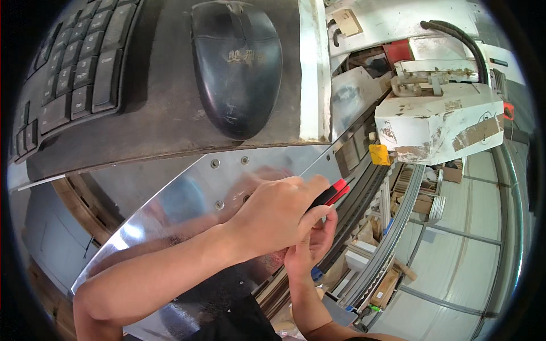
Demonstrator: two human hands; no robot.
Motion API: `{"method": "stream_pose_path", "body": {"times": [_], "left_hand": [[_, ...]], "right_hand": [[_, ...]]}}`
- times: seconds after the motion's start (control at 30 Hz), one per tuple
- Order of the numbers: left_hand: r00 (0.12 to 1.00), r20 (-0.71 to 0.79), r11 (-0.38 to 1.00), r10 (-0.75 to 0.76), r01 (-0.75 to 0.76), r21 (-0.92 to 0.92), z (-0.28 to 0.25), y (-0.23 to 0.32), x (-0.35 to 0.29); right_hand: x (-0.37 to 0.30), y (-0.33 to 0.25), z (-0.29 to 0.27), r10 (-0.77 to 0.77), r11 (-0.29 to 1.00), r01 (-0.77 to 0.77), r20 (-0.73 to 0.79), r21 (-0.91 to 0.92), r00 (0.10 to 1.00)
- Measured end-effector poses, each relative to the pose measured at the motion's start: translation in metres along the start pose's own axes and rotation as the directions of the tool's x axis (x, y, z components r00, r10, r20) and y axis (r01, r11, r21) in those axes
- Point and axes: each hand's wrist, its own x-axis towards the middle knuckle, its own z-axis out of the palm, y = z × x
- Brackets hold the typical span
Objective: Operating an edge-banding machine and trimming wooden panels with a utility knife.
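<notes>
My left hand (276, 213) reaches across from the lower left, over a shiny metal plate (196, 196). Its fingers are closed round a slim red-and-black tool (339, 192) with a thin dark tip; its exact kind does not show. Just below and touching it is my right hand (311, 247), coming up from the lower edge. The right fingers are curled in close under the tool. Whatever they pinch, if anything, is hidden behind the fingers and the left hand.
Beyond the plate, a dark shelf (165, 122) carries a black mouse (238, 74) and a black keyboard (85, 62). A white machine head (441, 122) with a yellow block (379, 154) stands at the right, above long rails (392, 227). Boxes and scraps lie below the rails.
</notes>
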Motion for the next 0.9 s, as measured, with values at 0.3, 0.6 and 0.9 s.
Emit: {"method": "stream_pose_path", "body": {"times": [0.3,0.6,0.9], "left_hand": [[1.000,0.018,0.989,0.004,-0.006,0.150,0.001,0.001,-0.003],[0.990,-0.078,0.867,0.116,-0.063,0.495,0.032,0.004,0.039],[0.998,-0.025,0.602,0.062,-0.017,0.798,0.069,0.017,0.098]], "right_hand": [[0.002,-0.008,0.011,0.045,0.990,-0.033,-0.087,0.137,0.995],[-0.014,-0.010,-0.049,0.149,0.860,-0.072,-0.114,0.505,0.982],[-0.054,-0.039,-0.206,0.139,0.977,-0.095,-0.235,0.188,0.962]]}}
